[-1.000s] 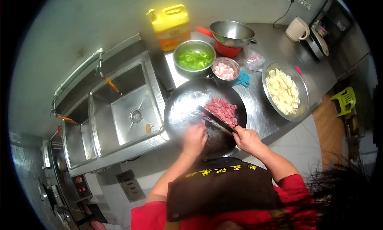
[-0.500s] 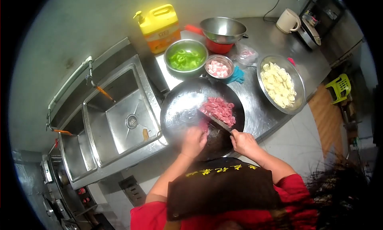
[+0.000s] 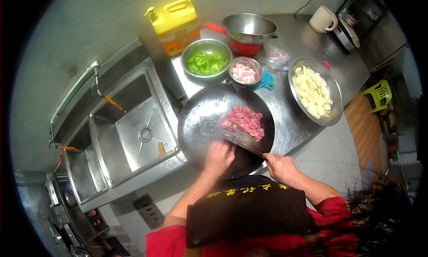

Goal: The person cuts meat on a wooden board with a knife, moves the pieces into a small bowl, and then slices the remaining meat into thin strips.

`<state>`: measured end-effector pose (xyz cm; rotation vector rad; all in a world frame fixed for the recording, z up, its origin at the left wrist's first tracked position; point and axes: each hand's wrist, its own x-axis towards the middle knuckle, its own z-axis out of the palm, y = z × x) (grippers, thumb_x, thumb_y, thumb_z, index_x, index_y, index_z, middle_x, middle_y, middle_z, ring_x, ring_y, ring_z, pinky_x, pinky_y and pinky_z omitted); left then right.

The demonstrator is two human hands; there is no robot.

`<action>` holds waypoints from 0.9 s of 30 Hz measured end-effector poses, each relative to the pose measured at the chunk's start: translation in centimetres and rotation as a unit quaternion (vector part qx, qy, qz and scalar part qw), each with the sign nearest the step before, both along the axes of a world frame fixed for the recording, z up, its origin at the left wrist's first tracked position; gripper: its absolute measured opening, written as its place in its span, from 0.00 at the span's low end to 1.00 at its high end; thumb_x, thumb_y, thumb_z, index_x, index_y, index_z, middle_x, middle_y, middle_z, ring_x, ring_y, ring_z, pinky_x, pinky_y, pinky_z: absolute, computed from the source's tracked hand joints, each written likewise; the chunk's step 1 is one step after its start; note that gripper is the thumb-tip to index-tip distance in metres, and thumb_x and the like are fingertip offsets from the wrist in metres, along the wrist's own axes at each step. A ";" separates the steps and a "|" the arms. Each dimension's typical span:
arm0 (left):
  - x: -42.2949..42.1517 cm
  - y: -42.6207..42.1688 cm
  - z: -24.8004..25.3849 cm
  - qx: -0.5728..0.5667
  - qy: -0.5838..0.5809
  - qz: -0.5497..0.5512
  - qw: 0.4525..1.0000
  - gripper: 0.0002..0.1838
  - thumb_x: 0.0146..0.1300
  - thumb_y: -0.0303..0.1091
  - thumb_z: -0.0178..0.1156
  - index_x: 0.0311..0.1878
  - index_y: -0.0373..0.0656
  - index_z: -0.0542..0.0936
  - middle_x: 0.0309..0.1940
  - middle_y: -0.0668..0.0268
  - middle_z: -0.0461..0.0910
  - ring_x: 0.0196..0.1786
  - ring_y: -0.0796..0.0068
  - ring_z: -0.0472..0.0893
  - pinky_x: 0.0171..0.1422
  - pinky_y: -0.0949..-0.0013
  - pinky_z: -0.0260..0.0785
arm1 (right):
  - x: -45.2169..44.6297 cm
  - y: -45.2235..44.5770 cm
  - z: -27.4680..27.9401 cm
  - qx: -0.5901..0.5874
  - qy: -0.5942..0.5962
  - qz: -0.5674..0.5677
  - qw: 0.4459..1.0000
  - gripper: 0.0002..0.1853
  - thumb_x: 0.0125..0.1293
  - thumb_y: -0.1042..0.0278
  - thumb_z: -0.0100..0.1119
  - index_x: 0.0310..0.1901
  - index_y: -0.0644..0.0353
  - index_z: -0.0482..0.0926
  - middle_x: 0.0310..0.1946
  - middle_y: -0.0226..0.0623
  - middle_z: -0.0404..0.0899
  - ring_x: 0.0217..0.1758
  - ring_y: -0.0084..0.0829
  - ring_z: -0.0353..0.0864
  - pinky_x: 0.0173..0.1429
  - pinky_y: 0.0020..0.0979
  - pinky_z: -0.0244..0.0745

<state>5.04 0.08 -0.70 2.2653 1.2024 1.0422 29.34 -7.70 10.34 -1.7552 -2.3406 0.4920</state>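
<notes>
A large, round, dark wok-like pan [image 3: 200,110] with a ring handle lies in front of me. A heap of sliced raw meat [image 3: 244,122] sits on its right part. My right hand [image 3: 281,168] is closed round the handle of a knife [image 3: 247,146], whose blade points left, just on the near side of the heap. My left hand [image 3: 218,159] rests at the near left of the pan, fingers curled in close to the blade's tip. Whatever lies under those fingers is hidden.
Behind the pan stand a bowl of green pepper strips [image 3: 206,43], a small bowl of pale pink meat [image 3: 232,79] and a blue cloth [image 3: 266,80]. To the right is a bowl of pale slices [image 3: 337,103]. A double sink [image 3: 127,143] lies left, a yellow jug [image 3: 178,27] behind.
The knife has shifted slightly right and towards me, away from the meat heap, its blade lying flatter. Pink meat seen at my left fingertips is now mostly out of sight. The view has tilted slightly.
</notes>
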 end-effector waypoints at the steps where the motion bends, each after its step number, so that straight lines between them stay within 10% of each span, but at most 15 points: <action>1: 0.0 -0.2 0.0 0.003 -0.002 0.006 1.000 0.13 0.49 0.27 0.68 0.39 0.37 0.79 0.39 0.55 0.77 0.43 0.50 0.76 0.51 0.54 0.72 | -0.1 -0.1 0.5 -0.005 -0.014 0.013 1.000 0.10 0.64 0.71 0.56 0.46 0.62 0.75 0.25 0.49 0.79 0.26 0.51 0.82 0.30 0.50 0.77; 27: -0.2 -1.2 0.3 0.034 -0.024 0.035 0.999 0.15 0.51 0.24 0.66 0.43 0.39 0.78 0.40 0.58 0.77 0.44 0.52 0.76 0.51 0.55 0.70 | -1.1 5.3 0.7 -0.105 -0.054 0.032 0.993 0.04 0.62 0.73 0.54 0.37 0.63 0.75 0.28 0.52 0.83 0.34 0.55 0.84 0.38 0.54 0.78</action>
